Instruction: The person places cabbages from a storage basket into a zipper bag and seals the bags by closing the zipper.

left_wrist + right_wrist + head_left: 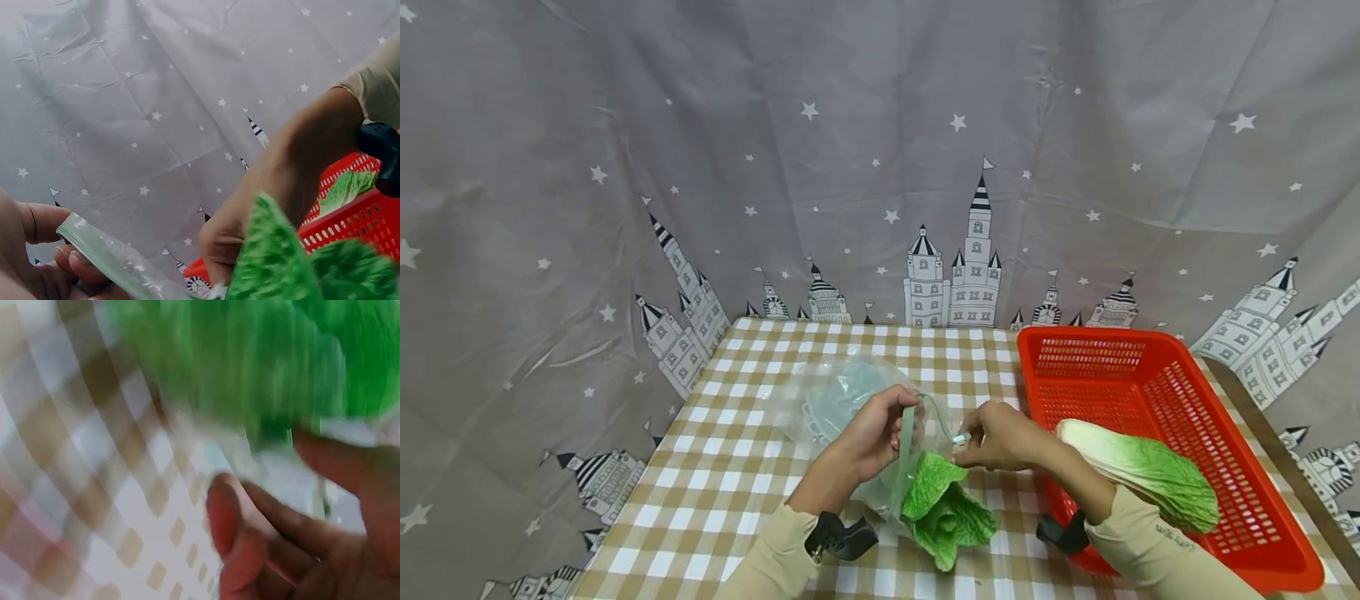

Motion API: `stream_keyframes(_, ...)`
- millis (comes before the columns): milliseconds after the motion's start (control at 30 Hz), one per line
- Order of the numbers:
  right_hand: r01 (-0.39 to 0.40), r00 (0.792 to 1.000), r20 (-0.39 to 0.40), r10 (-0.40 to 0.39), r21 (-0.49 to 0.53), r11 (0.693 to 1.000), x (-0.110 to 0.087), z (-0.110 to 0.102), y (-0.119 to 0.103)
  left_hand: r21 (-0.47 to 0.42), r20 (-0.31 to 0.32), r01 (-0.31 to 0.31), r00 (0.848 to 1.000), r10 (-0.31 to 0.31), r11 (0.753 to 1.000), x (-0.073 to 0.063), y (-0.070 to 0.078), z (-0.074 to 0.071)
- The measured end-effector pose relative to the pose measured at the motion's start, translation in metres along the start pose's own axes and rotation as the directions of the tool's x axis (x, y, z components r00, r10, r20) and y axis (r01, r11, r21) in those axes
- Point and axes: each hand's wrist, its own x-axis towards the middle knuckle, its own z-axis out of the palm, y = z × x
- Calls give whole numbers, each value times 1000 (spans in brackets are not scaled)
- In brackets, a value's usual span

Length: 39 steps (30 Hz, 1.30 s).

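A clear plastic bag [842, 392] with a pale green strip along its mouth lies mid-table. My left hand [876, 429] grips one side of that mouth, and the strip [103, 250] runs between thumb and fingers in the left wrist view. On the opposite side, my right hand [1003, 437] pinches the rim near a small white piece [961, 438]. A leafy green cabbage [947, 517] pokes out of the bag's opening, leaves toward me; its lower part is hidden. Blur hides the exact contact of the right fingertips [225, 497].
At the right stands a red perforated basket [1097, 337] holding another cabbage [1138, 467], white at the base and green at the leaves. A checked cloth [677, 500] covers the table. Behind hangs a grey curtain [850, 167] printed with castles and stars.
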Motion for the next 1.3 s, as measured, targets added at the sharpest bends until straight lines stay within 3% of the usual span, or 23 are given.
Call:
stream_keyframes(67, 9, 1000, -2, -9, 63, 998, -1, 4, -1, -16, 16, -5, 1000, 5, 1000, -1, 1, 0)
stream_keyframes(133, -7, 998, -57, 13, 106, 994, -2, 9, -1, -31, 42, -6, 999, 8, 1000, -2, 2, 1)
stream_keyframes(233, -16, 986, -166, 32, 96, 995, -3, 16, 1, -54, 84, -1, 996, 5, 999, -2, 4, 2)
stream_keyframes(267, -11, 985, -169, 29, 105, 994, -5, 18, 3, -59, 91, 0, 996, 6, 998, -3, 5, 2)
stream_keyframes(467, -4, 1000, -22, 6, 95, 995, -20, 21, 7, -86, 84, -29, 996, 37, 996, -9, 16, -1)
stream_keyframes(633, 14, 1000, 11, -15, 78, 997, -28, 0, -6, -135, 47, -89, 994, 96, 987, -18, 35, -9)
stream_keyframes(800, 43, 999, 3, -44, 183, 982, -33, -43, -29, -180, 44, -188, 979, 199, 965, -29, 64, -8)
stream_keyframes(900, 96, 993, -80, -81, 213, 972, -35, -73, -45, -119, -3, -293, 955, 295, 949, -36, 83, 2)
stream_keyframes(1033, 136, 979, -176, -100, 206, 969, -38, -102, -64, 36, -25, -423, 905, 424, 905, -42, 104, 15)
stream_keyframes(1300, 170, 960, -252, -125, 167, 971, -46, -131, -77, 242, -4, -562, 815, 580, 791, -46, 129, 31)
